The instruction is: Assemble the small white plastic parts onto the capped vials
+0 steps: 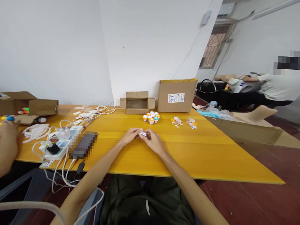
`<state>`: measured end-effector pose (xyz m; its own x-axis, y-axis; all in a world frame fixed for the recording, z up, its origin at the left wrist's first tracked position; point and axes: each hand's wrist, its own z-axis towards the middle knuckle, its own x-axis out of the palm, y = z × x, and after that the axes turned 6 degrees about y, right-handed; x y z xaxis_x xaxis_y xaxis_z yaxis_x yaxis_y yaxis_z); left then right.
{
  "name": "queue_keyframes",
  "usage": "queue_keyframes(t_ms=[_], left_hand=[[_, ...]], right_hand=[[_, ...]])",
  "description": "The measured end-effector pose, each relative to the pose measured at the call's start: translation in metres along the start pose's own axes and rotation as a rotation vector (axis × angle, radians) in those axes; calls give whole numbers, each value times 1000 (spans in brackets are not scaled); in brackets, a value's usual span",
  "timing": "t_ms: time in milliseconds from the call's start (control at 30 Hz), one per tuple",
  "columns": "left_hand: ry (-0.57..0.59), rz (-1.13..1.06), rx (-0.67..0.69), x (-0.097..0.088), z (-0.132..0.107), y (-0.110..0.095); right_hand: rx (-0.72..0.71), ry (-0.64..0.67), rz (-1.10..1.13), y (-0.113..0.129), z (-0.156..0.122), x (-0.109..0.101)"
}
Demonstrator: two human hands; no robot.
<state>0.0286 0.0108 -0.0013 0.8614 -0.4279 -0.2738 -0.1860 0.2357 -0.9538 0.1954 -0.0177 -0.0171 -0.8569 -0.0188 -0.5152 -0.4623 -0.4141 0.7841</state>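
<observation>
Above the middle of the yellow table point(198, 152), my left hand point(131, 135) and my right hand point(153, 141) meet at the fingertips. Between them is a small whitish piece with dark marks point(143, 133), too small for me to tell its kind. Fingers of both hands are closed around it, the left on its left side and the right on its right. Just beyond my hands stands a cluster of small white, orange and blue capped pieces point(151, 118). Farther right lie loose clear, white and orange parts point(176, 121), with another small pile point(192, 123) beside them.
At the back are an open small carton point(137, 106) and a closed cardboard box point(176, 96). To my left lie a blurred dark phone point(84, 145), a power strip point(65, 143) and tangled white cables. A co-worker's hand point(8, 128) is at far left; another person point(279, 85) sits right.
</observation>
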Motion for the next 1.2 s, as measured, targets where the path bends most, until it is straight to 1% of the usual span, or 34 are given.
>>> queue_keyframes(t_ms=[267,500,633,733,800,867,967,1033,1067,1133,1200], left_hand=[[2,-5,-1,0,0,0],[-4,-11,6,1,0,-1],[-10,-3,-10,0,0,0],[-11,-4,-13,-1,0,-1],[-7,-5,-8,-1,0,-1],[-7,-5,-2,0,0,-1],[-10,3,-2,0,0,0],[-9,9,-8,0,0,0],[-8,10,-11,0,1,1],[-3,4,-14,0,1,2],[-11,-9,-16,0,1,3]], right_hand=[[-26,7,-24,3,0,-2],[0,2,-37,4,-1,-2],[-16,25,-55,3,-1,-2],[2,26,-68,4,-1,-2],[24,-6,-80,4,-1,-2],[20,-70,-101,3,-1,-2],[-64,-195,-110,4,-3,-3],[-123,-236,-62,11,-7,-6],[-142,-230,-17,18,-9,-9],[-204,-186,101,41,-15,-17],[-312,-137,202,73,-25,-27]])
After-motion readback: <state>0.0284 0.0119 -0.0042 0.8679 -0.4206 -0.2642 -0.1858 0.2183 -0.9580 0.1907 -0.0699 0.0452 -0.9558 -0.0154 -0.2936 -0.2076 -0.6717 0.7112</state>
